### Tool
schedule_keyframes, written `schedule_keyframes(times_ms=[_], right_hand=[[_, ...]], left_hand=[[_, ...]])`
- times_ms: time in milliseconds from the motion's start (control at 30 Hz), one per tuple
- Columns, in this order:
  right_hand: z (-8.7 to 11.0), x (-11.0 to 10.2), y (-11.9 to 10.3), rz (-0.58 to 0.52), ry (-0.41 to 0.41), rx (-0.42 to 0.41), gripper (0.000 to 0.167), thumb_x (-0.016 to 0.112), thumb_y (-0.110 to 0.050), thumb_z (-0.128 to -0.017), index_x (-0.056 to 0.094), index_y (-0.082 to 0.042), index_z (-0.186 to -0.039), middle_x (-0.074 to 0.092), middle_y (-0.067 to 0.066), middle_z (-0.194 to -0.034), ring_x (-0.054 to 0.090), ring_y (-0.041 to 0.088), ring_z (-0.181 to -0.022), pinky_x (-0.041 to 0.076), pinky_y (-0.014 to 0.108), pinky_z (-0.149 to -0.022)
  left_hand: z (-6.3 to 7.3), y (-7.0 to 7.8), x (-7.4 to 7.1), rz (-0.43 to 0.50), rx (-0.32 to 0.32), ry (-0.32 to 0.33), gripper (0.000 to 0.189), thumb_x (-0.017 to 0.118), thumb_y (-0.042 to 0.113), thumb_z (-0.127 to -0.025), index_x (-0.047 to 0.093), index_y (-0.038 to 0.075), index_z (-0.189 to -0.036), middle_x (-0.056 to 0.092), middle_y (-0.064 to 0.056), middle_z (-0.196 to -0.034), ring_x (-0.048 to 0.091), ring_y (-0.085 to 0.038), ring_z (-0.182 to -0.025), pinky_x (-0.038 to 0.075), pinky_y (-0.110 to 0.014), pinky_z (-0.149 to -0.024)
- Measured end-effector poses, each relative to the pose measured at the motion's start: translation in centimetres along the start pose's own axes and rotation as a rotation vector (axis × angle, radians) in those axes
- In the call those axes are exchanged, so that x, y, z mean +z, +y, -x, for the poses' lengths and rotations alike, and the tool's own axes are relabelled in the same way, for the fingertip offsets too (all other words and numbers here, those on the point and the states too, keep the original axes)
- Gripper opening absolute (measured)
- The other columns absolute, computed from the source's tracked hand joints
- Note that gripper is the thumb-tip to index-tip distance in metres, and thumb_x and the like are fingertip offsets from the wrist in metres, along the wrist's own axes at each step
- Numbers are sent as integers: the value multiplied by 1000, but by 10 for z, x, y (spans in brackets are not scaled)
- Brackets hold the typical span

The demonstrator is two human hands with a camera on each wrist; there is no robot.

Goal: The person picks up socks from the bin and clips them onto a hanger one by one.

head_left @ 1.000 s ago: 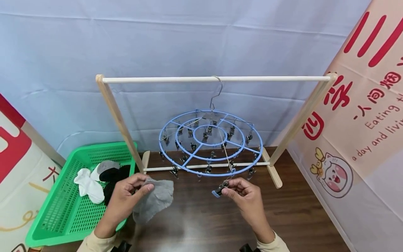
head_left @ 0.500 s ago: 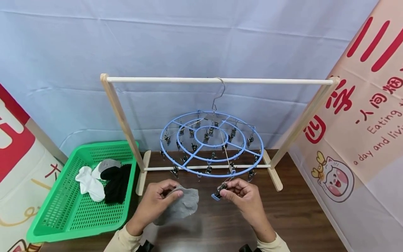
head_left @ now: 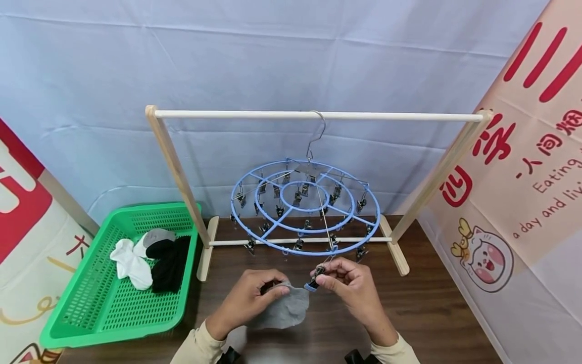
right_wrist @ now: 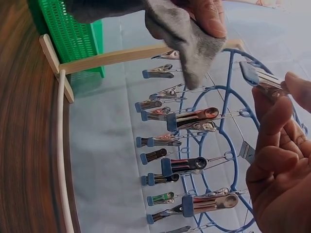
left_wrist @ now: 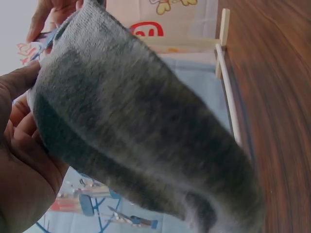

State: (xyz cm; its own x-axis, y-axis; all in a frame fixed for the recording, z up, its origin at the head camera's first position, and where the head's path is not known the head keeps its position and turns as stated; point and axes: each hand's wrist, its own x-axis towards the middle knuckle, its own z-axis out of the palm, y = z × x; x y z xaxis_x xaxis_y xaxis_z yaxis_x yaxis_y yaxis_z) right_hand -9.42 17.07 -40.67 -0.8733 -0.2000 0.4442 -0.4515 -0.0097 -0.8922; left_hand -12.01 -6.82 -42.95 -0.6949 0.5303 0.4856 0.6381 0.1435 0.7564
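Observation:
A grey sock (head_left: 287, 309) hangs from my left hand (head_left: 247, 298), pinched between thumb and fingers at its upper edge. In the left wrist view the sock (left_wrist: 141, 116) fills most of the picture. My right hand (head_left: 352, 283) pinches a metal clip (head_left: 315, 279) with blue tips, at the front of the round blue drying hanger (head_left: 291, 252). The sock's upper right corner is close below the clip's blue tips. In the right wrist view the clip (right_wrist: 262, 77) points toward the sock (right_wrist: 187, 43), with a gap between them.
The hanger hooks over a white rail (head_left: 236, 115) on a wooden stand (head_left: 175, 172); several other clips (right_wrist: 189, 166) dangle from its rings. At left, a green basket (head_left: 109, 331) holds white socks (head_left: 132, 265) and black socks (head_left: 172, 265). A printed cloth (head_left: 527, 167) borders the right side.
My left hand has carried the grey sock from beside the basket rightward to just by the clip. The right hand stays nearly in place, still pinching the clip, its tips tilted further down.

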Motion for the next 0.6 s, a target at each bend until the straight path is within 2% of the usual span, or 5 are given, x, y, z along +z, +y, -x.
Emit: schedule_keyframes(times_ms=[100, 267, 367, 500, 600], right_hand=[[0, -1, 1, -3, -1, -4, 9, 65, 11, -85, 64, 7, -93, 71, 19, -92, 67, 10, -72, 52, 24, -57], [-1, -3, 3, -17, -12, -16, 8, 63, 13, -85, 64, 7, -91, 71, 19, -91, 68, 12, -77, 53, 24, -59], [-1, -4, 3, -27, -15, -15, 7, 63, 13, -85, 63, 7, -90, 71, 19, -91, 68, 11, -77, 53, 26, -59], [-1, -6, 4, -46, -23, -25, 2, 63, 11, -86, 61, 11, -87, 71, 18, -91, 66, 10, -74, 52, 26, -56], [0, -7, 5, -37, -24, -50, 3, 64, 10, -86, 61, 11, -85, 72, 16, -90, 66, 10, -72, 50, 25, -52]], left_hand=[[-5, 9, 1, 15, 48, -20, 5, 66, 7, -90, 67, 11, -93, 67, 1, -84, 55, -3, -70, 48, -23, -59], [-14, 27, -2, -5, 180, -55, 10, 66, 0, -88, 66, 6, -96, 68, -5, -87, 58, -5, -74, 49, -19, -66], [-16, 22, 2, -18, 209, -64, 11, 66, 1, -88, 67, 7, -98, 68, -4, -87, 57, -5, -73, 47, -16, -65], [-14, 5, 9, -14, 206, -65, 11, 66, 5, -90, 67, 10, -99, 68, -1, -88, 55, -3, -73, 46, -15, -63], [-12, -2, 12, -2, 189, -62, 11, 65, 9, -91, 68, 14, -101, 68, 3, -90, 56, -3, -74, 47, -16, -64]])
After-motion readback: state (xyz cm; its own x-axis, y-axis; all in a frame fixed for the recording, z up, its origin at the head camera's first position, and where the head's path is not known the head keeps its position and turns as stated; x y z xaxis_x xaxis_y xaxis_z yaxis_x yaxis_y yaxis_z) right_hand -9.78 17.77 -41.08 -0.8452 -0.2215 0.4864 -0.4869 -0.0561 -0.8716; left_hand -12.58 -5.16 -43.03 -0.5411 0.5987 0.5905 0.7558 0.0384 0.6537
